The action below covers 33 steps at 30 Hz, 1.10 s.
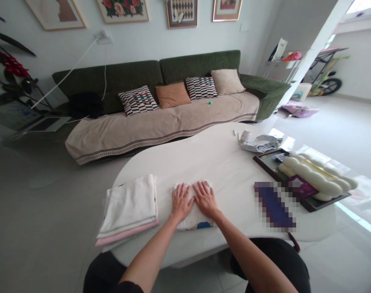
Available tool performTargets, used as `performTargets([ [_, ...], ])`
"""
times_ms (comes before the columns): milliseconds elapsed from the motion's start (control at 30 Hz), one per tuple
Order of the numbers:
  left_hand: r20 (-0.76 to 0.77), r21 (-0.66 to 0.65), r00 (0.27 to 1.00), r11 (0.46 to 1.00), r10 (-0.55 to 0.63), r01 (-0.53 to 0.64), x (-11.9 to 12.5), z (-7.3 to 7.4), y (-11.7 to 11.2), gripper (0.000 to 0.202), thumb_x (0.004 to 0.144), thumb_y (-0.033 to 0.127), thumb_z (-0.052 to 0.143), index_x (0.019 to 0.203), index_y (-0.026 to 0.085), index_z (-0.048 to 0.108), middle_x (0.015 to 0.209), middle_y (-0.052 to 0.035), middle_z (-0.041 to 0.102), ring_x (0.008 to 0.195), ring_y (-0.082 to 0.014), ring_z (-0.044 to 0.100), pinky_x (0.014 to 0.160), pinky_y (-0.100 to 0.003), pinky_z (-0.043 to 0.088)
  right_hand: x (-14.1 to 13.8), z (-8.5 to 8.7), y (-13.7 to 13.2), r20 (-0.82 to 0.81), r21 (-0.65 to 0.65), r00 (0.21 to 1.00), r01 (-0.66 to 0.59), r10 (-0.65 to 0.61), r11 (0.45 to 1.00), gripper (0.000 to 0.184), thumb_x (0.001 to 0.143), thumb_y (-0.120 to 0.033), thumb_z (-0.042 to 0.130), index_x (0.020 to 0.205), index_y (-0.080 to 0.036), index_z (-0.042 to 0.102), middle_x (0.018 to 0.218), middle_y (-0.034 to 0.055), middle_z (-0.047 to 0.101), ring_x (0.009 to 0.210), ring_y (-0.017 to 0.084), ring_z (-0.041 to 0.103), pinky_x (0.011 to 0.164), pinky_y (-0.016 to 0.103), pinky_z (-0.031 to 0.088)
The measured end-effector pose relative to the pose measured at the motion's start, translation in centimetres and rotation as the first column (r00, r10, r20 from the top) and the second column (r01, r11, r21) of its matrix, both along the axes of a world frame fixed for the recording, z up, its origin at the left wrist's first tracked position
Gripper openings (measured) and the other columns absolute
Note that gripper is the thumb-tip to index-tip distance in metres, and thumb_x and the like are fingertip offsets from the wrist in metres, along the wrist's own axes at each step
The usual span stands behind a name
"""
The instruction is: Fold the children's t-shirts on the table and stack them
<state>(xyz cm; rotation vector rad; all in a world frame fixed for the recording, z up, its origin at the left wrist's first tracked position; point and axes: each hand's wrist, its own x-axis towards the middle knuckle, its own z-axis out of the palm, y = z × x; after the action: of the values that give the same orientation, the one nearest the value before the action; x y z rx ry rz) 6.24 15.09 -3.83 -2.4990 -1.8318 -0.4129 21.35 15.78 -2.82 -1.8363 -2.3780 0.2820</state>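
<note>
A small folded white cloth (189, 221) with a dark blue patch on its near edge lies on the white table in front of me. My left hand (181, 201) rests flat on its left half, fingers spread. On its right half my right hand (206, 199) lies flat too, with the thumbs of both hands close together. The cloth's middle is partly hidden under my palms. To the left sits a stack of folded cloths (130, 205), white on top with a pink one beneath.
On the right of the table (185, 158) are a dark tray (266, 165) holding a puffy cream tissue-box cover (316, 175), a blurred-out dark blue item (275, 205) and a crumpled plastic package (260, 142). A green sofa (200, 61) with cushions stands behind.
</note>
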Motion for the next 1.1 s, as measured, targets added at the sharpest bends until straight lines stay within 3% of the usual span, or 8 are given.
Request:
performTargets([
  [233,0.049,-0.08,0.999,0.997,-0.001,0.005,-0.4,0.7,-4.5,0.054,0.085,0.044,0.037,0.135,0.023,0.031,0.144,-0.0104,0.019,0.131,-0.0312,0.015,0.1,-0.055,0.021,0.1,1.6,-4.6,-0.036,-0.004,0.999,-0.001,0.001,1.0,0.052,0.085,-0.03,0.034,0.137,-0.023,0.027,0.146,0.0047,0.01,0.133,0.024,0.004,0.102,0.054,0.01],
  [400,0.092,-0.111,0.994,0.991,-0.063,0.073,-0.5,0.7,-7.9,0.051,0.086,0.041,0.036,0.135,0.03,0.028,0.144,-0.0053,0.02,0.13,-0.0301,0.018,0.1,-0.054,0.023,-0.2,0.9,-8.3,-0.067,-0.024,0.997,0.038,-0.04,0.999,0.052,0.087,-0.038,0.03,0.137,-0.025,0.024,0.146,0.0045,0.013,0.133,0.025,0.008,0.1,0.054,0.017],
  [600,0.103,-0.092,0.994,0.994,-0.042,0.051,-0.3,0.7,-8.5,0.051,0.085,0.038,0.04,0.134,0.034,0.028,0.144,-0.002,0.022,0.13,-0.0282,0.019,0.102,-0.052,0.02,-0.4,0.0,-8.9,-0.06,0.036,0.996,0.063,-0.061,0.997,0.053,0.088,-0.041,0.029,0.138,-0.026,0.022,0.146,0.0048,0.011,0.133,0.024,0.007,0.1,0.052,0.017],
  [767,0.149,-0.146,0.989,0.989,-0.014,0.036,-0.4,1.2,-8.3,0.05,0.084,0.039,0.042,0.132,0.032,0.033,0.143,-0.0029,0.024,0.131,-0.0278,0.018,0.102,-0.054,0.019,-0.4,1.2,-9.0,-0.049,0.01,0.997,0.067,-0.067,0.998,0.05,0.087,-0.034,0.033,0.136,-0.025,0.027,0.145,0.0074,0.015,0.133,0.025,0.008,0.1,0.054,0.015],
  [867,0.247,-0.276,0.969,0.96,0.015,0.056,-1.3,1.5,-8.2,0.045,0.086,0.039,0.037,0.129,0.029,0.04,0.142,-0.0041,0.027,0.131,-0.025,0.021,0.101,-0.052,0.023,-0.6,2.1,-10.0,-0.077,0.02,0.996,-0.033,0.035,0.999,0.053,0.084,-0.032,0.039,0.136,-0.023,0.029,0.146,0.0104,0.011,0.133,0.027,0.006,0.101,0.054,0.013],
  [933,0.347,-0.334,0.937,0.939,0.04,0.084,-2.2,1.5,-8.5,0.042,0.088,0.036,0.032,0.125,0.023,0.046,0.139,-0.0061,0.032,0.13,-0.0214,0.024,0.103,-0.045,0.025,-0.9,2.1,-11.1,-0.11,0.008,0.982,-0.154,0.154,0.988,0.066,0.079,-0.039,0.046,0.138,-0.021,0.022,0.146,0.0121,0.008,0.133,0.028,0.005,0.101,0.053,0.014],
  [1033,0.501,-0.339,0.865,0.927,0.034,0.16,-3.4,1.3,-9.8,0.04,0.086,0.035,0.035,0.119,0.019,0.053,0.137,-0.0073,0.037,0.128,-0.0182,0.029,0.104,-0.035,0.026,-1.5,0.9,-13.2,-0.113,-0.016,0.961,-0.255,0.252,0.967,0.09,0.068,-0.045,0.057,0.14,-0.018,0.011,0.145,0.0137,0.009,0.132,0.033,0.004,0.1,0.056,0.014],
  [1100,0.585,-0.325,0.809,0.931,0.061,0.165,-4.0,1.0,-11.0,0.039,0.084,0.035,0.04,0.116,0.02,0.055,0.135,-0.0078,0.04,0.126,-0.0183,0.032,0.103,-0.033,0.029,-1.8,-0.3,-14.4,-0.082,0.017,0.968,-0.237,0.237,0.971,0.084,0.07,-0.035,0.057,0.14,-0.02,0.013,0.145,0.0135,0.015,0.131,0.034,0.007,0.1,0.057,0.013],
])
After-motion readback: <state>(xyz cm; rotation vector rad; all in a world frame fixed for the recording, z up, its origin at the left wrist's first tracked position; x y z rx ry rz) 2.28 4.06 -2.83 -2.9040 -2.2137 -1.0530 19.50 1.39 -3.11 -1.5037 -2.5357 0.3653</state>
